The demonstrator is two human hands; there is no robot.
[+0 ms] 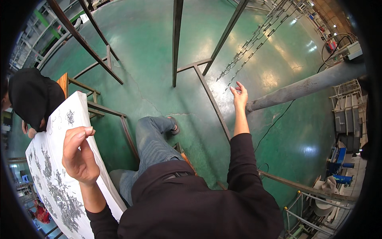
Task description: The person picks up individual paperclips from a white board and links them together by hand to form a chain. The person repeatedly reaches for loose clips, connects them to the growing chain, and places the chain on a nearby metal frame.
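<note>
My left hand [81,155] is raised over the edge of a white-covered table [85,113], its fingers curled together in a pinch. Whatever they may hold is too small or hidden to make out. Many small dark grey pieces [59,195] lie scattered in heaps on the white cover beneath and beside it. Out to the right, my right hand [240,97] reaches forward with thumb and fingers bent and a little apart; nothing shows between them. Just beyond its fingertips are the lower ends of several hanging metal chains [248,47] with small links or hooks.
A person in a black cap [32,97] leans over the table's far left side. A dark metal frame [207,93] stands ahead on the green floor [139,40]. A thick grey pole [306,87] slants in from the right, with a black cable [274,123] below it.
</note>
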